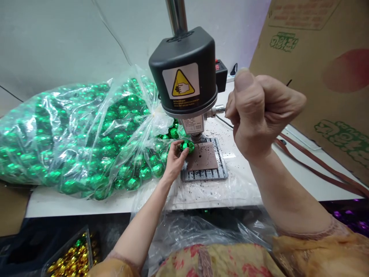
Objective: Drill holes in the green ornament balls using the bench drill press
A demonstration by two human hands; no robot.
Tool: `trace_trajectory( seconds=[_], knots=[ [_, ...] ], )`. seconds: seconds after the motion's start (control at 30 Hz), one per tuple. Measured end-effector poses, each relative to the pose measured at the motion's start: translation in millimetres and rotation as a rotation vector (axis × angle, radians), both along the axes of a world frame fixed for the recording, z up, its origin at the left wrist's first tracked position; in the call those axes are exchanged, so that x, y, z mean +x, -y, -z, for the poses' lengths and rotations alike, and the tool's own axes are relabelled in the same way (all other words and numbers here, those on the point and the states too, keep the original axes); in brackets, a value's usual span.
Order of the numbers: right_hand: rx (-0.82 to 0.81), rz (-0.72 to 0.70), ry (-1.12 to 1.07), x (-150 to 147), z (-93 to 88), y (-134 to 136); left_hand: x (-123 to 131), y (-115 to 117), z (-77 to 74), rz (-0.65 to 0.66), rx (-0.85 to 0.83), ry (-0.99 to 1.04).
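Near mid-frame a shiny green ball [189,146], faceted and glinting, is pinched in the left hand [174,161], close to the black drill press [184,57]. Upper right of centre, the right hand [256,111] is balled up at the silver shaft [218,110]; what it grips, I can't tell.

Left hand [174,163], right hand [258,115]: two. Drill press [184,50]: one. Base plate [206,176]: one. Brown pad [207,159]: one. Table [77,206]: one. Printed carton [302,102]: one. Clear bag [100,111]: one. Green balls [188,146]: one held, bagged lot uncountable. Tray [90,250]: one; gold balls [70,261] likewise uncountable.
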State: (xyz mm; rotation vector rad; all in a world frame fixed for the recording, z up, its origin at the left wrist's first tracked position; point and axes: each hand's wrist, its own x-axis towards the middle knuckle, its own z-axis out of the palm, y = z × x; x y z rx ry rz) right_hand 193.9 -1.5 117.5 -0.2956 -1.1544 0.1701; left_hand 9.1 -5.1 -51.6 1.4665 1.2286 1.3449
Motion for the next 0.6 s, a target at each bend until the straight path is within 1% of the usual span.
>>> trace_trajectory(
  seconds=[0.1,0.2,0.3,0.37,0.53,0.6],
  knots=[
    [-0.005,-0.010,-0.014,-0.7,-0.8,0.6,5.4,-0.5,0.1,-0.019,-0.030,0.116],
    [-0.035,0.028,0.003,-0.6,-1.9,1.6,13.4,-0.1,3.4,-0.047,-0.055,0.148],
    [-0.012,0.052,0.009,0.0,-2.0,2.0,20.5,1.0,7.4,-0.057,-0.058,0.126],
    [-0.023,0.043,0.023,0.5,-1.5,2.1,23.1,1.8,9.1,-0.049,-0.048,0.101],
    [-0.054,0.053,0.050,1.7,-0.9,3.4,21.5,2.0,12.1,0.016,-0.048,0.048],
    [-0.087,0.079,0.054,1.5,-1.4,4.8,20.7,1.9,15.0,0.006,-0.059,0.002]
  ],
)
